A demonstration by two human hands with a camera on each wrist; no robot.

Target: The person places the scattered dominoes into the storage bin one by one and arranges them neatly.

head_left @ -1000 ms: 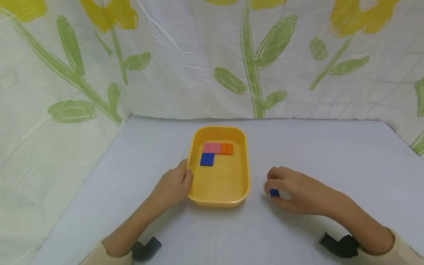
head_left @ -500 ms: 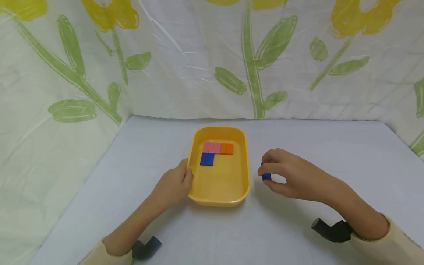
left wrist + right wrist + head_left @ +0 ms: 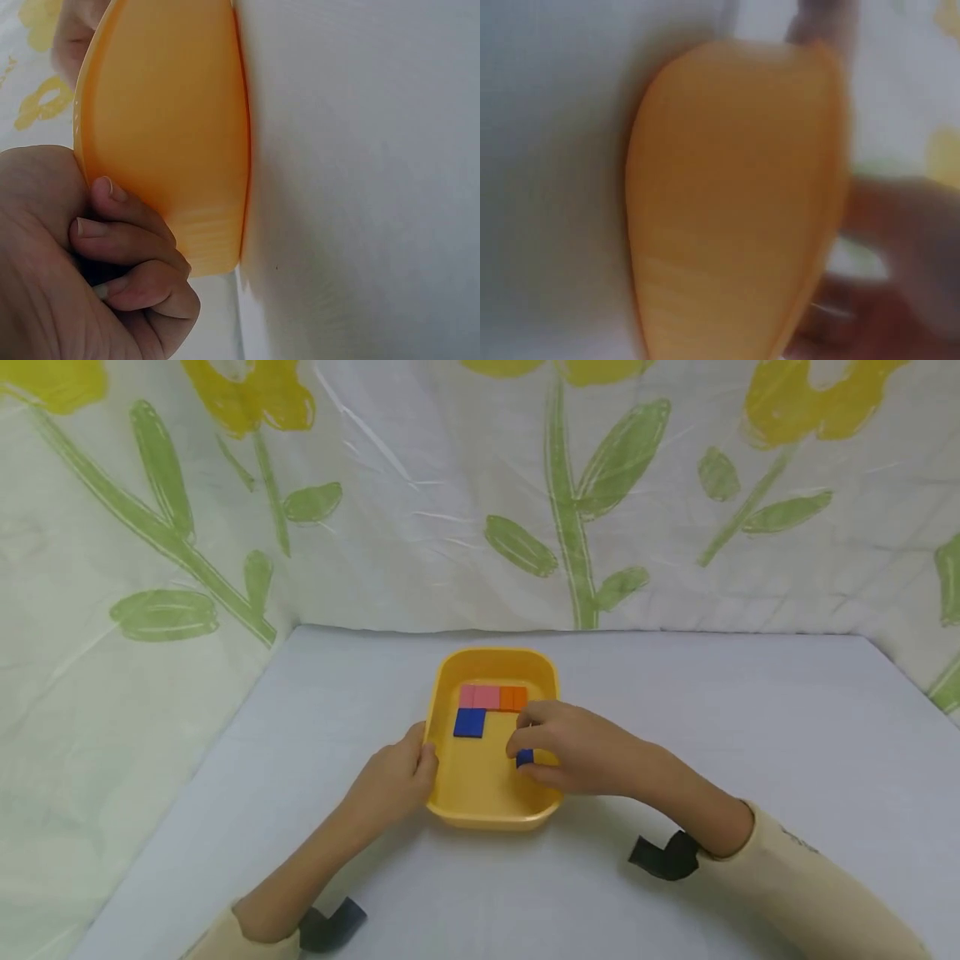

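My left hand (image 3: pixel 397 774) grips the left rim of a yellow tray (image 3: pixel 495 820); the left wrist view shows its curled fingers (image 3: pixel 135 240) at the tray's edge. Over the tray's right side, my right hand (image 3: pixel 573 747) pinches a small blue block (image 3: pixel 525 758) between thumb and fingers. On the tray floor a pink piece (image 3: pixel 480 697) and an orange piece (image 3: pixel 513 697) lie side by side, with a blue square piece (image 3: pixel 469 722) just below the pink one. In the blurred right wrist view, the tray wall hides the blue block.
The tray stands on a white-covered table (image 3: pixel 712 710). Behind it hangs a white sheet (image 3: pixel 420 527) printed with yellow flowers and green leaves. A dark curved strap piece (image 3: pixel 667 856) sits at the right wrist, another (image 3: pixel 333 925) at the left.
My right hand has lifted the blue block from the table at the right and carried it leftward over the tray. The left hand and tray have stayed in place.
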